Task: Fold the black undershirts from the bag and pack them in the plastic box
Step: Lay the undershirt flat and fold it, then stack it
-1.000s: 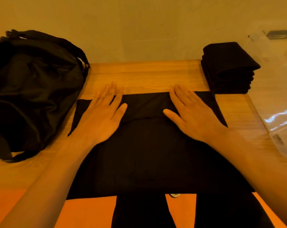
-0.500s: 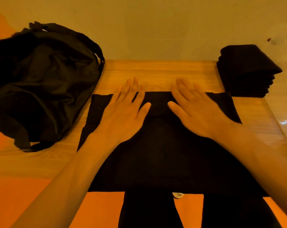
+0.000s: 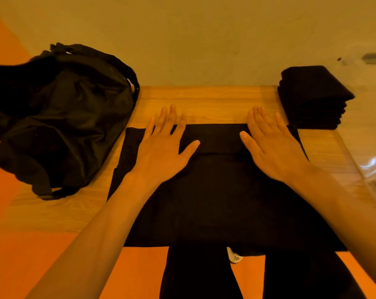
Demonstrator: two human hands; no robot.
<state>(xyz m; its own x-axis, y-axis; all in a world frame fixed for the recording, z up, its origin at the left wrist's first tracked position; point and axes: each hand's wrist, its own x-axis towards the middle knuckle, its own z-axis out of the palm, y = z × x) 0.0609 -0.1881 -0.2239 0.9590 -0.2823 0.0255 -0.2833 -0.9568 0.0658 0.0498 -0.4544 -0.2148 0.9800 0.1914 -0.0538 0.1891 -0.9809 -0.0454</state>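
— Left hand (image 3: 161, 152) and right hand (image 3: 273, 152) have slid apart?
— Yes; flat, fingers straight, gripping nothing, they smooth the folded undershirt (image 3: 215, 197) on the table (image 3: 204, 100).

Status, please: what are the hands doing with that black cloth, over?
Both open: left hand and right hand press flat on the undershirt. Undershirt spread on table, part-folded. Nothing blocking; folded stack far right, bag left.

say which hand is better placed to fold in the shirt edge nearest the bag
Left. The left hand lies flat on the black undershirt right beside that edge; the right hand rests on its opposite side, near the folded stack.
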